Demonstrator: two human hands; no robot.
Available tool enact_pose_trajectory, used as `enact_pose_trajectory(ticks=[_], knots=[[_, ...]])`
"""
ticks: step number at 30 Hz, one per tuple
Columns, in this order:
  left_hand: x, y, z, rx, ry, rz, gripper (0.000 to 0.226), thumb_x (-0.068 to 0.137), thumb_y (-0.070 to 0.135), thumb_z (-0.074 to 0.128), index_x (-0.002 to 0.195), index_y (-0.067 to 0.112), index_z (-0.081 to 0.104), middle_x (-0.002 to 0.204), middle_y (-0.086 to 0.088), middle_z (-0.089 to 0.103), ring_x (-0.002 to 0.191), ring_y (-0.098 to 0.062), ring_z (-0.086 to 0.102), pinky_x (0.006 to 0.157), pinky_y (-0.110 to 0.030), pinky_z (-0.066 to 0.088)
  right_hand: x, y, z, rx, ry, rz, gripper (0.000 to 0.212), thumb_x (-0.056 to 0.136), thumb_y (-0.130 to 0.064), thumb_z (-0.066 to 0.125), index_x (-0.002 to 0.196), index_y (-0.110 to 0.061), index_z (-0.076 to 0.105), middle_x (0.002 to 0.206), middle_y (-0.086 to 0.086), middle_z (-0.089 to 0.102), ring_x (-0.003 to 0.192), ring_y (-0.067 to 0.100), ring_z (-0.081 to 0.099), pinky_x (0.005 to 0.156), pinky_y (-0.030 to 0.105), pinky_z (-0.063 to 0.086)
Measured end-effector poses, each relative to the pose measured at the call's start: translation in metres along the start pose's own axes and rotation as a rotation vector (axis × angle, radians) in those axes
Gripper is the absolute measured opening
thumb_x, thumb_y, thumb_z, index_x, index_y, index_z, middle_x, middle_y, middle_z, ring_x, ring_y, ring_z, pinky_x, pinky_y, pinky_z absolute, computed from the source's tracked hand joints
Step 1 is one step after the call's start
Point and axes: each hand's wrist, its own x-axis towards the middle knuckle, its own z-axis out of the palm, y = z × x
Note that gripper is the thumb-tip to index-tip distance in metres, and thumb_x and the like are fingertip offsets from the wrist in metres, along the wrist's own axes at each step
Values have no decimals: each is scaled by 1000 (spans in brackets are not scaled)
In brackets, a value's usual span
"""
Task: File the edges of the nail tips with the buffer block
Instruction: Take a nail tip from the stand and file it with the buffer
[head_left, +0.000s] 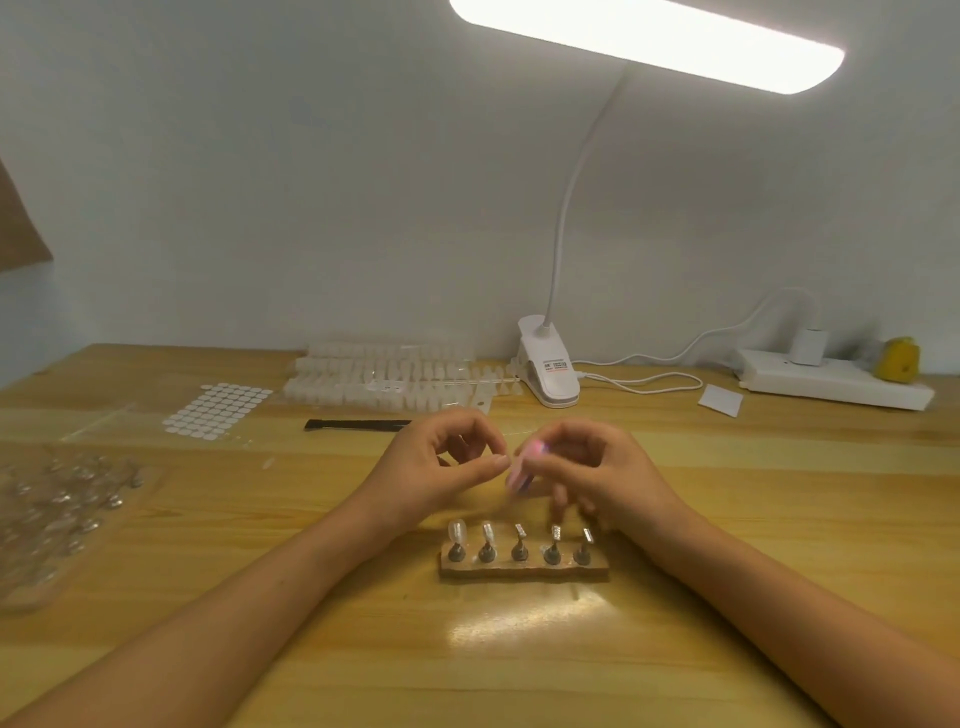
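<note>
My right hand (587, 467) grips the blurred pink buffer block (519, 470) just beyond the wooden stand of metal pegs (524, 566); my left hand (441, 462) pinches thumb to forefinger beside it, contents unclear.

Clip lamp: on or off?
On. The lamp head glows bright white, with its glare reflected on the table near the nail stand.

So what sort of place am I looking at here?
Likely a small nail-art workstation, perhaps at home: a wooden desk with strips of blank nail tips at the back, a stand of five nail-tip holders in front, and a clip-on desk lamp.
</note>
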Motion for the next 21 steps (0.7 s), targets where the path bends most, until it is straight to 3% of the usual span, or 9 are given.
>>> enact_pose_trajectory(ticks=[2,6,9,13,16,19,21], knots=[[0,2,1,16,-15,5,8,85,25,71,80,30,68,78,1,59,73,-7,52,64,-13,43,1,0,-4,61,122,37,20,89,-27,69,101,-11,68,91,4,77,54,10,59,45,17,44],[0,1,0,14,10,2,4,85,24,70,82,25,68,77,5,58,73,-5,52,65,-14,43,0,1,1,-26,-55,-18,21,88,-22,71,100,-6,68,91,7,76,64,26,67,53,24,52],[-1,2,0,6,1,5,11,83,21,73,78,29,68,77,2,59,71,-6,51,63,-14,43,1,0,-2,48,139,13,20,90,-26,68,100,-9,68,92,4,77,53,6,58,45,17,44],[-1,1,-1,-1,3,4,11,83,20,73,77,28,68,72,9,56,70,-4,50,63,-15,43,0,2,2,-41,-26,-33,17,89,-20,69,100,-7,68,90,6,76,72,23,70,52,20,49],[-1,2,0,8,-20,1,10,82,26,74,77,32,68,73,12,57,70,-2,51,64,-12,42,1,0,-1,64,142,-34,19,89,-19,68,101,-4,68,91,6,76,68,6,70,57,14,48],[-1,3,1,-13,20,16,5,78,35,72,78,33,68,67,16,54,68,-1,49,66,-14,44,-1,0,2,-68,-20,-38,17,87,-18,72,99,-7,69,91,6,76,74,22,70,58,23,51],[-1,3,1,-19,21,14,5,79,31,73,78,32,68,65,17,52,67,-1,48,67,-15,44,0,1,3,-17,67,-58,18,88,-20,70,100,-7,69,93,7,76,70,8,69,61,17,51]])
